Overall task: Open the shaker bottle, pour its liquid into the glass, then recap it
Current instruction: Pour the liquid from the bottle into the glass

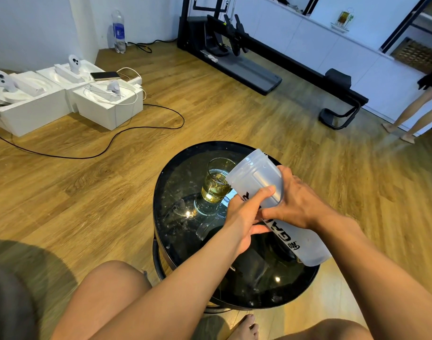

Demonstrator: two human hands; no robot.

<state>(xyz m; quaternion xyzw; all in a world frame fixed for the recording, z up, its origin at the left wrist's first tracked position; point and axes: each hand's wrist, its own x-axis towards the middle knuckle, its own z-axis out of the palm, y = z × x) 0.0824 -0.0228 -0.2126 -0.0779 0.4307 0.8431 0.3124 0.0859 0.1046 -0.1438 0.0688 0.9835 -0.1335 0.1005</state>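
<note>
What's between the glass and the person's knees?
In the head view, both hands, left hand and right hand, holding the tilted shaker bottle over the black table near the glass.

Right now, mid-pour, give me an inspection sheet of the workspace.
Surface: round black glossy table, reflective, speckled with droplets or marks.
Job's things: shaker bottle uncapped, tilted mouth-down toward the glass; glass upright, part full of yellowish liquid. Cap: a dark shape lies under the hands, not clearly identifiable.
Clutter: nothing seen on the table.
Hands: left hand and right hand both grip the bottle.
Cables: black cable loops across the floor; white cable by the boxes.
Surroundings: white foam boxes with controllers, a phone, water bottle, exercise machine, another person's legs at right.
</note>
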